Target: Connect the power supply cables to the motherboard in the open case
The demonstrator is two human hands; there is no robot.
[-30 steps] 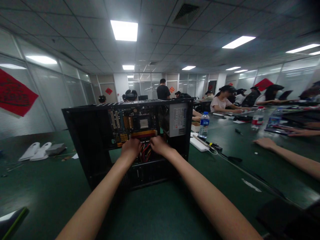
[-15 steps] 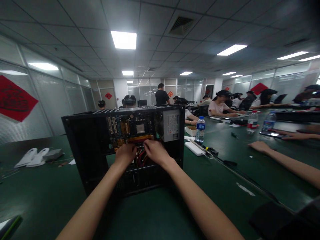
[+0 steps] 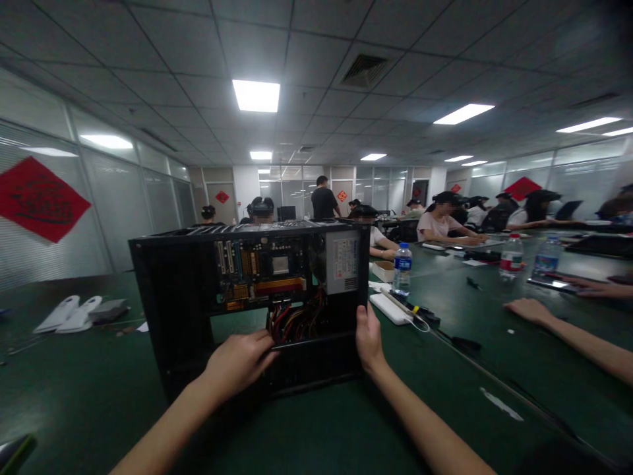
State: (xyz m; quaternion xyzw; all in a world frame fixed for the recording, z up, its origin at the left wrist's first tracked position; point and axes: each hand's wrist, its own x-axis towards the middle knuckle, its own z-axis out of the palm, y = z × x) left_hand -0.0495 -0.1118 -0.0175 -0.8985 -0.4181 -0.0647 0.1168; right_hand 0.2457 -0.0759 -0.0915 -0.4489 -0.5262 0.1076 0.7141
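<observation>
A black computer case [image 3: 171, 316] stands on the table with its open side towards me. Inside it are a motherboard [image 3: 264, 254] with gold and red slots, a silver power supply [image 3: 342, 257] at upper right, and a bundle of coloured cables [image 3: 291, 322] hanging below the board. My left hand [image 3: 240, 359] is closed over the case's lower front rail, near the cables; its fingertips are partly hidden. On the right, my right hand [image 3: 369, 336] grips the case's side edge, thumb in front and fingers mostly hidden behind.
Right of the case are a white power bank [image 3: 390, 309], a blue-capped water bottle [image 3: 402, 269] and a black cable [image 3: 462, 343]. Another person's arm [image 3: 568, 330] rests further right. White slippers [image 3: 69, 314] and a grey block [image 3: 107, 310] lie left on the green table [image 3: 79, 396].
Both hands have left the cable area under the motherboard. My left hand moved down to the lower rail, and my right hand moved right and down to the case's side edge. The view shifted slightly.
</observation>
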